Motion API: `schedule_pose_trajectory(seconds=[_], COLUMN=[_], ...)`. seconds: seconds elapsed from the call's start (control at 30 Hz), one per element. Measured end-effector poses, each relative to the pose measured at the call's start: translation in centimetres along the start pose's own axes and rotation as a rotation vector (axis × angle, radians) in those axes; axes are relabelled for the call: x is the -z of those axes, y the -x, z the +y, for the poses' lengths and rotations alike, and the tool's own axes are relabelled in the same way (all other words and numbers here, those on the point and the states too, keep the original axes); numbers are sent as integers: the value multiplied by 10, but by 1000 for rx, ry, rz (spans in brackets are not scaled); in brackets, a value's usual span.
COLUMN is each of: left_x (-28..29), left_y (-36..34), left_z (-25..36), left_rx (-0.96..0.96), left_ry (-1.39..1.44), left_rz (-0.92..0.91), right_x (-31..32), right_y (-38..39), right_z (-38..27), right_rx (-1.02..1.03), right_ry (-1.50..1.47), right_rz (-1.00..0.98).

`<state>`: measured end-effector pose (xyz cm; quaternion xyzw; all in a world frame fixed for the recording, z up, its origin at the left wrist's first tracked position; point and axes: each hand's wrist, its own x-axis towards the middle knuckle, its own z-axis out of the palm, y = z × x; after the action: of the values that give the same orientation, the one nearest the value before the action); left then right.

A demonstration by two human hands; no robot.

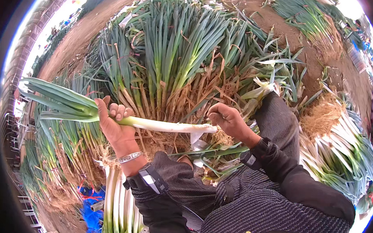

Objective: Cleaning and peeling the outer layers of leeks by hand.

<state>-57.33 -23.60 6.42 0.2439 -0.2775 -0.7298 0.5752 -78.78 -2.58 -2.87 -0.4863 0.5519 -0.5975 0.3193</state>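
Observation:
My left hand [114,119] is wrapped round a leek [165,125] just below its green leaves. The leek lies level across my lap, leaves to the left and its white shank to the right. By its root end is my right hand [228,122], fingers curled in a pinch; what they hold, if anything, is too small to make out. A tuft of roots [222,138] shows below that hand. Under the shank's right end is a pale, flat, pointed piece [196,137] whose kind I cannot tell.
Unpeeled leeks [168,60] stand heaped in front, with more [66,152] to the left. Clean white leeks [121,201] lie near my left forearm beside blue plastic [94,211]. Another pile of white-stemmed leeks [332,145] is at the right. Stripped leaves [277,75] litter the dirt ground.

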Motion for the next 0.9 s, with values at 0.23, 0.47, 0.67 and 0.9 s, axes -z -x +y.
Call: schedule_pose_trajectory(seconds=[0.23,0.47,0.67,0.9], left_x=[-4,1,5,21], left_y=[2,1,-2,-10], left_z=[-3,-1,2,11], left_rx=[21,60,102,96], left_ry=[34,70,136,177], left_rz=[-31,-80,-265,-293], right_x=[-22,-26,-10,55], right_y=[-2,-5,-5,10], right_z=[17,19,20,33], right_rx=[150,-116,-327,77], right_ry=[267,58,-381,441], right_rz=[-85,30,154,52])
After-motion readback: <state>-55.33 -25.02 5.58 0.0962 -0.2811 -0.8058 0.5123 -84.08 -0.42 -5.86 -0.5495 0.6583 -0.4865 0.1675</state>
